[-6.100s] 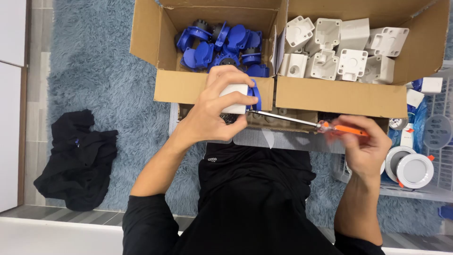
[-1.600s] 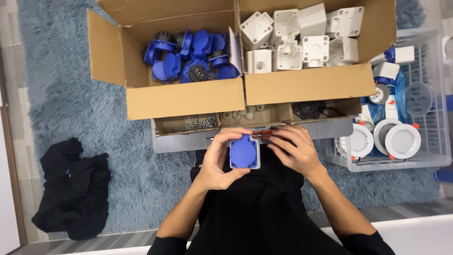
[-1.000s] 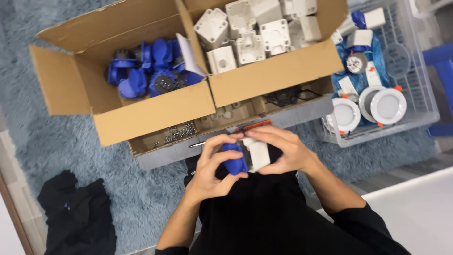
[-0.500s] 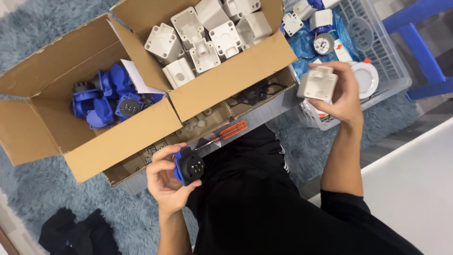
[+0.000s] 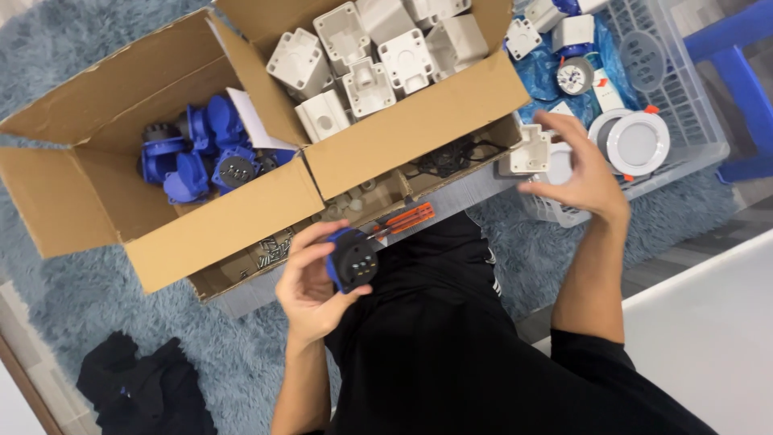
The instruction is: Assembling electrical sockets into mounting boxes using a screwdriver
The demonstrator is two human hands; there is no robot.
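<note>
My left hand (image 5: 310, 286) grips a blue socket part (image 5: 352, 260) with a black round insert, held over my lap. My right hand (image 5: 581, 171) hovers with fingers spread at the left edge of a white wire basket (image 5: 692, 121). A white square housing (image 5: 531, 151) sits just off its fingertips, between thumb and forefinger; I cannot tell whether they touch. An orange-handled screwdriver (image 5: 407, 219) lies in the shallow grey tray (image 5: 475, 184) in front of me.
An open cardboard box (image 5: 233, 221) holds blue sockets (image 5: 201, 157) on the left and white housings (image 5: 362, 60) on the right. The basket holds round white lamps (image 5: 638, 142) and blue bags. A black cloth (image 5: 133, 387) lies on the shaggy rug. A blue stool (image 5: 741, 80) stands right.
My right hand, which gripped the white housing over the basket, has opened and the housing now sits at its fingertips. The view has swung right. My left hand still holds the blue socket part.
</note>
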